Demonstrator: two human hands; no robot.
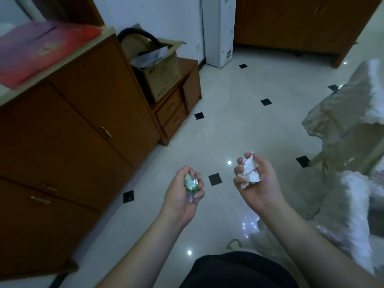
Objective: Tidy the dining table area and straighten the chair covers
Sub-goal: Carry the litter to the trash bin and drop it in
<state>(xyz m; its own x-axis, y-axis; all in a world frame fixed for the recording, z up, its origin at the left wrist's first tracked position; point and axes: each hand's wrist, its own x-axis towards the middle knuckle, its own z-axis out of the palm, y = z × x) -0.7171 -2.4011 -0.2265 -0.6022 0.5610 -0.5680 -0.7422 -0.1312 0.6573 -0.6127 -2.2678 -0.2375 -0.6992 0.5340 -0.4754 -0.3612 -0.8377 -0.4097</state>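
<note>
Head view: left hand (182, 196) clutches a crumpled wrapper (191, 185); right hand (256, 179), palm up, cups crumpled paper (250, 170).

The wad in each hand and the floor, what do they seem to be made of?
The wad in the left hand, the green wrapper, looks like glossy plastic film: it glints. The white wad in the right hand seems matte paper with sharp creases. The floor looks like polished tile, mirroring lights.

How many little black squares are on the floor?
7 black squares, running up the floor: and. The cabinets and covered chairs may hide more.
</note>
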